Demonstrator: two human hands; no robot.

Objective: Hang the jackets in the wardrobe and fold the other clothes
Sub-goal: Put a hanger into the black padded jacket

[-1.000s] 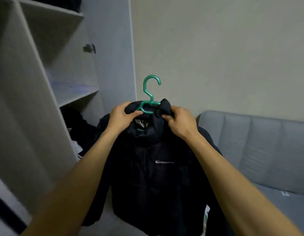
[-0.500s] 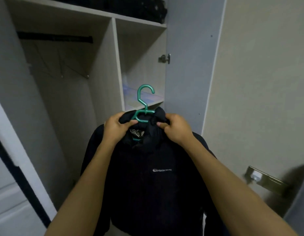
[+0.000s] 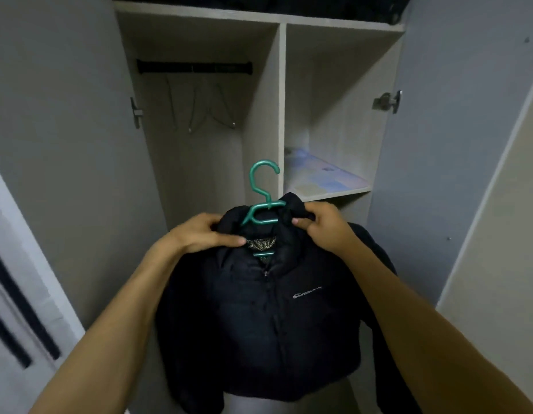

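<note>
Where rail point(image 3: 195, 67) runs, wire hangers point(image 3: 211, 109).

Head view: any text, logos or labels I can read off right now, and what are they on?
Black jacket, chest print: a small light oval emblem followed by a short word, too small and blurred to read.
Green hanger: no marking visible.
Wardrobe, its doors and shelves: no text or labels visible.
Nothing else in view carries writing.

a home bedroom corner: an open wardrobe point(image 3: 278, 100) with hanging rail point(image 3: 195, 67), shelves and plain wall point(image 3: 498, 264)
</note>
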